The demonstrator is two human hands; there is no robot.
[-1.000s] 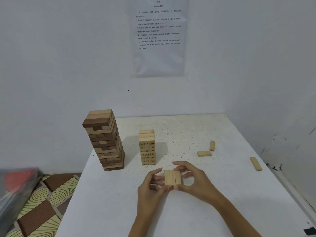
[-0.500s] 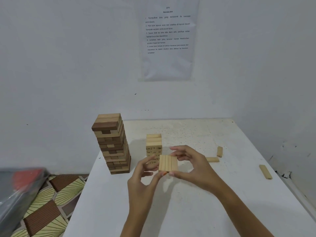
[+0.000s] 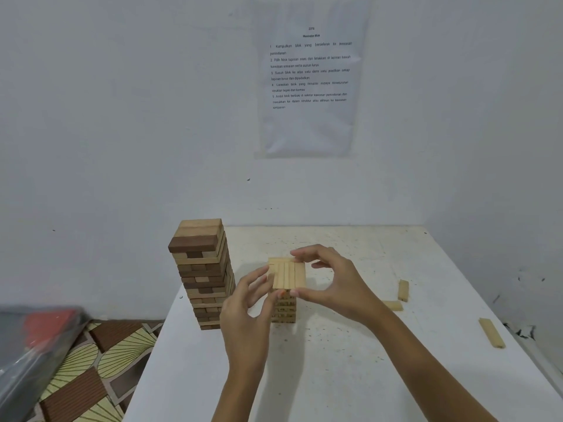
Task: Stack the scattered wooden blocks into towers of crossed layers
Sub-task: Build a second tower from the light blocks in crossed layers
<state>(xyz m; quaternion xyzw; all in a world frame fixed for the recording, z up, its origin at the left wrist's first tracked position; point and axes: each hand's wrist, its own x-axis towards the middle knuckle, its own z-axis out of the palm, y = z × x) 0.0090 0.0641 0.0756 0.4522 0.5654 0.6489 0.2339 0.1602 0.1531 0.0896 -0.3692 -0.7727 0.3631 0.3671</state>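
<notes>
A flat row of three pale wooden blocks point(image 3: 289, 275) is held side by side just above the small pale tower point(image 3: 285, 310). My right hand point(image 3: 332, 283) pinches the row between thumb at its near end and fingers at its far end. My left hand point(image 3: 248, 303) touches the row's left side with its fingertips. The tower's top is hidden behind the held blocks. A taller tower of brown and pale blocks point(image 3: 202, 271) stands to the left. Three loose pale blocks lie on the white table point(image 3: 335, 376): an upright-angled block point(image 3: 403, 290), a flat block point(image 3: 393, 305), and a long block point(image 3: 491, 332).
The table's left edge runs just beside the tall tower, with patterned floor point(image 3: 88, 370) below. A grey plastic-wrapped bundle point(image 3: 33, 345) lies at the lower left. White walls close the back and right; a printed sheet point(image 3: 309, 76) hangs on the back wall.
Both hands lifted the row of three blocks off the table and carried it forward and up, from near the table's front to over the small pale tower.
</notes>
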